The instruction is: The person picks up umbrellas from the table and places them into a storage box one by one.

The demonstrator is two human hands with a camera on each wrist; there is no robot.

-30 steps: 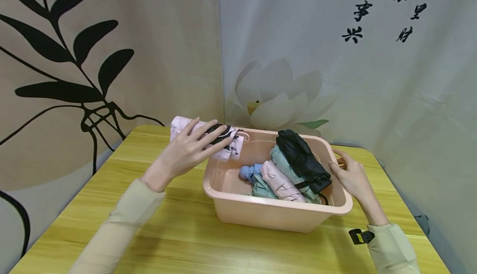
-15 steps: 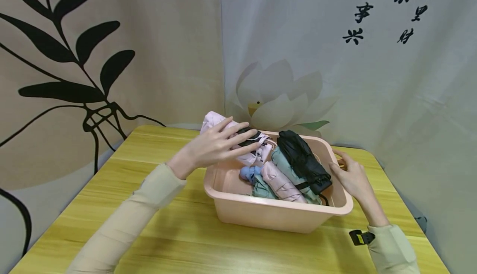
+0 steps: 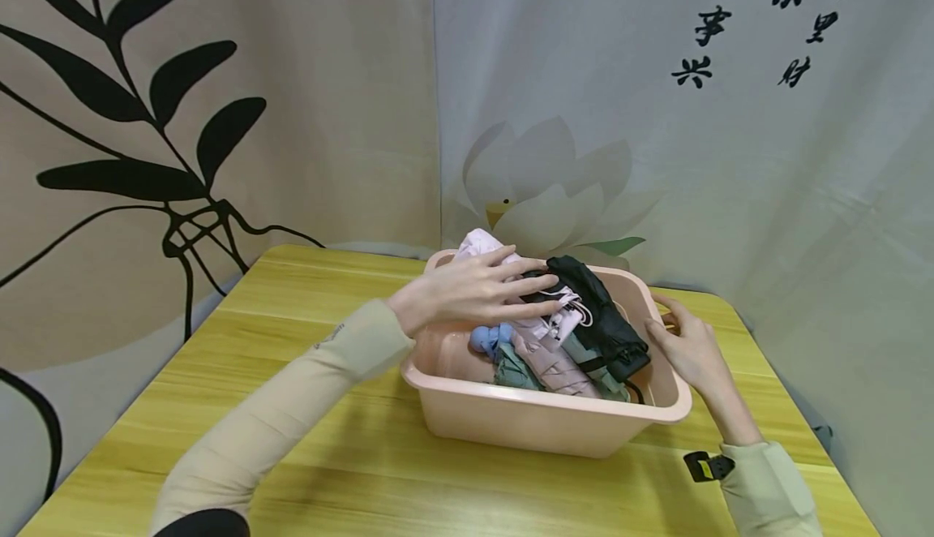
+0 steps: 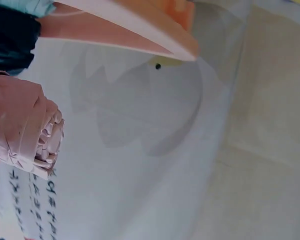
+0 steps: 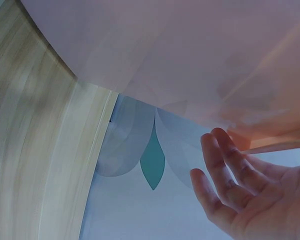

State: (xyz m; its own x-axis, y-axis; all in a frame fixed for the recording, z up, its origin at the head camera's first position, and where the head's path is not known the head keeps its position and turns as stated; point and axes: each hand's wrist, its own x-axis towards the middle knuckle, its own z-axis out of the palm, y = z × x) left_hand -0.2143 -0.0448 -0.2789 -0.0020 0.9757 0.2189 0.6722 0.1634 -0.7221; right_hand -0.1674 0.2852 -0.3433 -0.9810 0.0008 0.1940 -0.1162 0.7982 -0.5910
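My left hand (image 3: 477, 285) holds a folded pale pink umbrella (image 3: 477, 243) with a black band and white cord, over the pink plastic basin (image 3: 525, 423). The fingers lie across its top; the thumb is hidden. In the left wrist view, the pleated end of the pale pink umbrella (image 4: 27, 122) shows at the left edge. My right hand (image 3: 689, 346) holds the basin's right rim, the thumb at the rim and the fingers (image 5: 230, 175) loosely bent below it outside. Inside the basin lie a black folded umbrella (image 3: 601, 318), a pink one (image 3: 558, 367) and a teal one (image 3: 514, 368).
A blue rounded umbrella handle (image 3: 485, 338) lies at the basin's left inside. The basin stands on a yellow wood-grain table (image 3: 350, 448). Behind the table hangs a printed curtain (image 3: 350, 115) with plant and lotus pictures. A black strap device (image 3: 708, 466) sits at the right wrist.
My left hand has carried the pale pink umbrella rightward from the basin's left edge to above the umbrellas inside. The right hand and basin have hardly moved.
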